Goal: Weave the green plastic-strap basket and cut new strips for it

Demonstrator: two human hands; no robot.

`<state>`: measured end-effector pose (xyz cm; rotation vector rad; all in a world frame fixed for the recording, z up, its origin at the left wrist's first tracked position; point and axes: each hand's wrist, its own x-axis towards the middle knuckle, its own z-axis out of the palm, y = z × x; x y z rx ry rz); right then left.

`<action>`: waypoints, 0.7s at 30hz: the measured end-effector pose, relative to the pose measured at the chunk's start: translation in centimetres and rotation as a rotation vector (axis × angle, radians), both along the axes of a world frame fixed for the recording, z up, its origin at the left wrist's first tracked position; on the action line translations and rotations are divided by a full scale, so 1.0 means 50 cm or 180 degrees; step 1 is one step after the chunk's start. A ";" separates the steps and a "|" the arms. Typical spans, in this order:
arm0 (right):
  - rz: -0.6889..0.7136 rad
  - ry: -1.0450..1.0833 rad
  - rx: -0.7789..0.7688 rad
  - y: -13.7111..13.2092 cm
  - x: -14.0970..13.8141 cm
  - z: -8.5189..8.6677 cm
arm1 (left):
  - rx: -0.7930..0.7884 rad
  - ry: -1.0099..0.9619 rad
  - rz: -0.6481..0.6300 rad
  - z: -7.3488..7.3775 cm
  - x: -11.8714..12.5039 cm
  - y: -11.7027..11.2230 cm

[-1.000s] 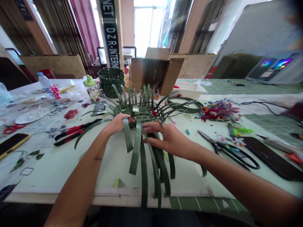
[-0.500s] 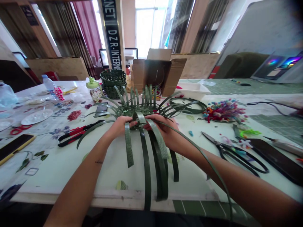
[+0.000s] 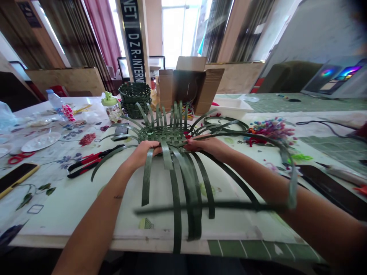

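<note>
A partly woven basket [image 3: 164, 136] of flat green plastic strips lies in front of me, its loose strip ends fanning out on all sides. My left hand [image 3: 146, 149] is closed on its near left edge, thumb on top and fingers underneath. At the near right edge, my right hand [image 3: 210, 147] pinches a long green weaving strip [image 3: 243, 134]. That strip arcs out over my right forearm and loops back across the front, blurred by motion. Several upright ends [image 3: 196, 183] hang down toward me between the hands. My right fingertips are partly hidden by the weave.
Red-handled pliers [image 3: 91, 160] and a phone [image 3: 17, 177] lie to the left. A finished-looking green basket [image 3: 134, 100] and a cardboard box [image 3: 189, 89] stand behind. Colourful pipe-cleaner pieces [image 3: 271, 131], a coil of strip [image 3: 226, 124] and a dark elongated case [image 3: 329, 191] are on the right.
My right hand has shifted slightly right, away from my left. The long strip has swung out into a wide loop over my right forearm. The bent strip between the hands now hangs down.
</note>
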<state>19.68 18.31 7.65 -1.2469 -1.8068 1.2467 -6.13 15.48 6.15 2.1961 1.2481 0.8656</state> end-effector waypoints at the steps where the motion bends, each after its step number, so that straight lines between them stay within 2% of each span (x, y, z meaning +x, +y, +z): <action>1: -0.0001 0.0195 -0.0151 0.009 0.001 -0.009 | 0.0072 0.0072 0.0005 0.003 0.002 -0.006; 3: 0.0102 0.0423 -0.0213 0.025 0.004 -0.028 | 0.0199 0.0230 -0.0058 0.005 0.004 -0.015; 5: 0.0272 0.0446 -0.0076 0.035 0.010 -0.040 | 0.0283 0.0305 -0.0157 -0.001 0.002 -0.017; 8: 0.0482 0.0305 0.0204 0.040 0.021 -0.047 | 0.0379 0.0176 -0.0153 -0.024 -0.002 -0.006; 12: 0.0538 0.0163 0.0390 0.035 0.023 -0.048 | 0.0577 -0.0117 -0.0140 -0.056 0.000 0.013; 17: 0.0217 0.0321 0.0271 0.011 0.012 -0.041 | 0.0629 -0.0390 0.0171 -0.066 0.017 0.016; 21: 0.0090 -0.0272 0.0282 -0.020 0.012 -0.014 | 0.0785 -0.0465 0.0428 -0.070 0.026 0.010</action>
